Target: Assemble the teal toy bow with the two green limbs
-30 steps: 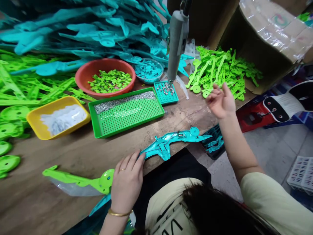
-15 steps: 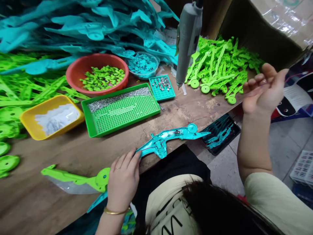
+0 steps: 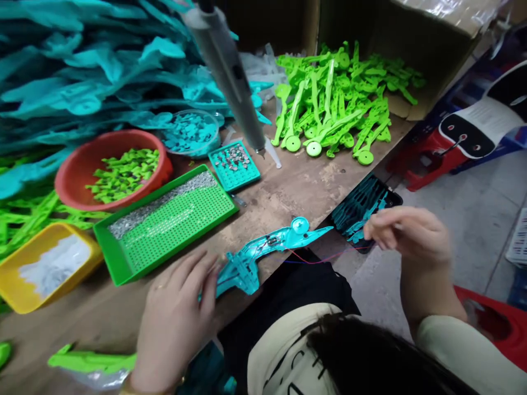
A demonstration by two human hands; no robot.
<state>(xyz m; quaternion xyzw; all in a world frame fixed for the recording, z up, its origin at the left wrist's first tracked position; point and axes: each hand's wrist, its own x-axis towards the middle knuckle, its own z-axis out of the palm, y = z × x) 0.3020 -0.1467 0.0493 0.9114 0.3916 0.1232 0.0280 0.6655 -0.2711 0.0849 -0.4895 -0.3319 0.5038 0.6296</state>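
A turquoise plastic shell, curved and hollow with small dark parts and wiring inside, lies open side up at the table's front edge. My left hand grips its left end, fingers bent over the rim. Thin red and blue wires leave the shell near its round right end and run over the edge. Out to the right, above the floor, my right hand is closed in a pinch at the far end of the wires; the exact tips are partly hidden by the fingers.
A grey electric screwdriver hangs over the table. Behind the shell stand a green tray of screws, a small turquoise tray, a red bowl and a yellow tub. Lime-green parts are heaped at the back right.
My right hand has come down and inward, from raised with its palm showing to a pinch on the wires. The wires now stretch from the shell toward it. The view has shifted.
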